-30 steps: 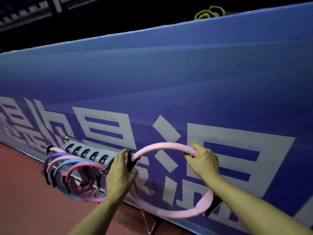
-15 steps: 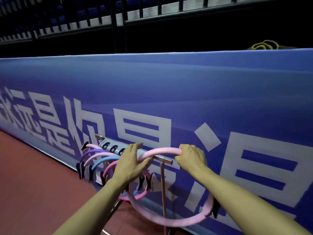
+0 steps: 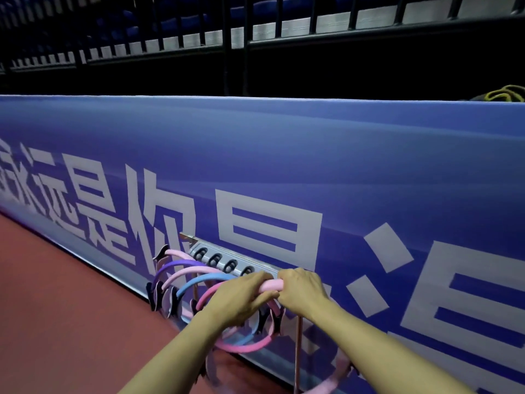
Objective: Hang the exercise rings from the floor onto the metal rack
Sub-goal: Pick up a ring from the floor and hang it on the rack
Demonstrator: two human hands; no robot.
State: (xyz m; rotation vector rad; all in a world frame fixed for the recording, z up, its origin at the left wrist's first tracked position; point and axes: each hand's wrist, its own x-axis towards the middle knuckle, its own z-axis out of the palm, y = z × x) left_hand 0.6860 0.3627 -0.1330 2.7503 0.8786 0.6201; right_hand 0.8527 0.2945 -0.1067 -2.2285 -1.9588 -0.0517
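Note:
A grey metal rack [image 3: 227, 258] with a row of holes stands against the blue banner wall on a thin upright post [image 3: 297, 354]. Several rings hang from it: light pink, purple [image 3: 170, 267], blue [image 3: 199, 280] and a deeper pink one [image 3: 241, 348]. My left hand [image 3: 241, 301] and my right hand [image 3: 302, 292] both grip the top of a pale pink ring [image 3: 271, 285] at the rack's near end. Its lower arc [image 3: 332, 382] shows below my right forearm. Whether it rests on the rack is hidden by my hands.
A long blue banner wall [image 3: 312, 166] with large white characters runs across the view. Red floor [image 3: 56, 308] lies to the left and below. Dark railings and seats rise above the wall. A yellow cord [image 3: 505, 93] sits on the wall's top at far right.
My hands have come close together on the top of the pale pink ring and carried it left onto the rack's near end. The view has tilted up.

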